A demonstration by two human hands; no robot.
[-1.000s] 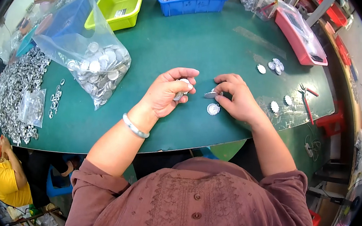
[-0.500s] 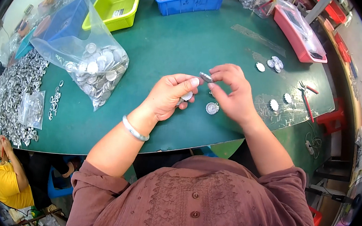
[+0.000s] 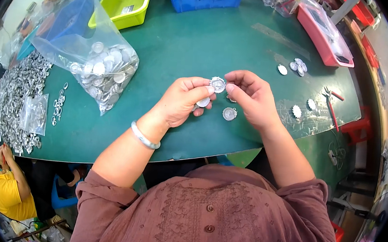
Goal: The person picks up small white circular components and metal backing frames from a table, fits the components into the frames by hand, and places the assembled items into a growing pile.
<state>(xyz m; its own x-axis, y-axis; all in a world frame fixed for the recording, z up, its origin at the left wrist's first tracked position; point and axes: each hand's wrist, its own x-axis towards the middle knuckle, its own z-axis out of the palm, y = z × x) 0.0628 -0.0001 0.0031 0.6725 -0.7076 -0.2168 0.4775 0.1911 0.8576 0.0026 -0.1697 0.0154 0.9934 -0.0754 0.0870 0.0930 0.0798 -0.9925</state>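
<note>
In front of me, my left hand (image 3: 182,98) is closed, thumb and index finger at the left edge of a round silver pendant (image 3: 217,84) with a raised pattern facing up. A plain pale disc (image 3: 203,102) shows under that thumb, gripped by the lower fingers. My right hand (image 3: 250,98) has its thumb and curled fingertips at the pendant's right edge. Another patterned pendant (image 3: 229,114) lies on the table below my right hand; one more is partly hidden behind the right thumb.
A clear bag of silver discs (image 3: 109,72) and a heap of small metal parts (image 3: 16,97) lie left. Green (image 3: 141,14), blue (image 3: 201,6) and pink (image 3: 322,44) bins stand beyond. Loose discs (image 3: 296,111) and red-handled pliers (image 3: 331,109) lie right. A person in yellow sits at left.
The pendant between my hands has turned from nearly edge-on to face up. My right hand has shifted slightly right, and the view has moved a little.
</note>
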